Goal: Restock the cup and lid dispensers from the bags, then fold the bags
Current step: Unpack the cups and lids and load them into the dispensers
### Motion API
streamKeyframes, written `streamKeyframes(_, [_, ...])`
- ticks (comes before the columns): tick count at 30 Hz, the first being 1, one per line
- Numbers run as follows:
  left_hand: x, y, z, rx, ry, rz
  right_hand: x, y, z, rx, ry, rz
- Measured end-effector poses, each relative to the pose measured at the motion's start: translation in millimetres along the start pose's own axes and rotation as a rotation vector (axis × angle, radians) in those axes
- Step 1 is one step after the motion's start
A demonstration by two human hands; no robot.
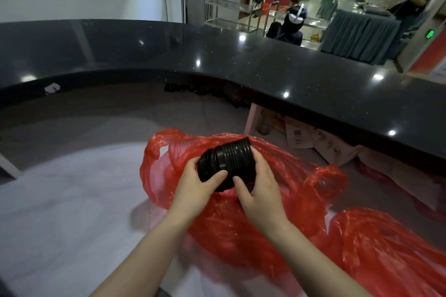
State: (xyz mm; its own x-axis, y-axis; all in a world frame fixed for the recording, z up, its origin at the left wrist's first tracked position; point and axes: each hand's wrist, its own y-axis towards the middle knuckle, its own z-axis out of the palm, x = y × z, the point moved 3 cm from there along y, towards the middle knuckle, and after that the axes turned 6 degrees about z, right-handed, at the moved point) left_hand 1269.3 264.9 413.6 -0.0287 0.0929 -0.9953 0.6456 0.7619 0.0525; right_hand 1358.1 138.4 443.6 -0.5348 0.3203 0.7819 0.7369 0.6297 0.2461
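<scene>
Fig.: Both forearms enter from the bottom edge and converge toward centre, just above a red bag [241,219] spread w/ crumpled folds on a pale worktop [67,200]. A 2nd red bag [386,243] lies at lower right, touching or just beside the first; cannot tell which. Behind the bags, a curved black counter [265,70] w/ glossy speckled top runs across the whole view, higher than the worktop. Under its right part: printed cardboard [313,137], partly hidden by the counter edge. Beyond the counter: steel trolley [229,12], a draped table [362,31], a person wearing a white head strap [295,21], seen only in part.

Left hand [200,183]: wrist straight, palm turned right, fingers curled over the near, lower end of a lid stack [225,164], thumb on top. Right hand [258,188]: palm turned left, thumb laid on the stack's near rim, fingers wrapped round the far side. Both hands grip the stack; neither is slack.

Lid stack: black, ribbed by its nested rims, tilted w/ the far end up and right, bent slightly at mid-length. It is held clear above the first bag's open mouth; bag handle loops [154,149] lie to the left.
</scene>
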Motion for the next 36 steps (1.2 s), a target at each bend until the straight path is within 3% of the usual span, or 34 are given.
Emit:
streamKeyframes(14, [-5, -11, -3, 0.056, -0.024, 0.125, -4, -6, -7, -0.086, -0.159, -0.172])
streamKeyframes(19, [0, -13, 1, 0.036, -0.121, -0.028, -5, -10, -9, -0.062, -0.104, -0.188])
streamKeyframes(24, [7, -13, 4, 0.075, -0.475, -0.262, 8, -8, -5, 0.022, -0.039, -0.279])
streamKeyframes(28, [16, -13, -1, 0.092, -0.529, -0.294, 11, -2, -10, 0.112, 0.117, -0.208])
streamKeyframes(32, [21, -13, -4, 0.118, -0.592, -0.314, 13, 0, -14, 0.199, 0.068, -0.196])
streamKeyframes(34, [22, -12, -4, 0.102, -0.623, -0.329, 18, 0, -18, 0.177, 0.034, -0.249])
streamKeyframes(36, [21, -10, -6, 0.08, -0.649, -0.338, 20, 2, -29, 0.038, 0.042, -0.316])
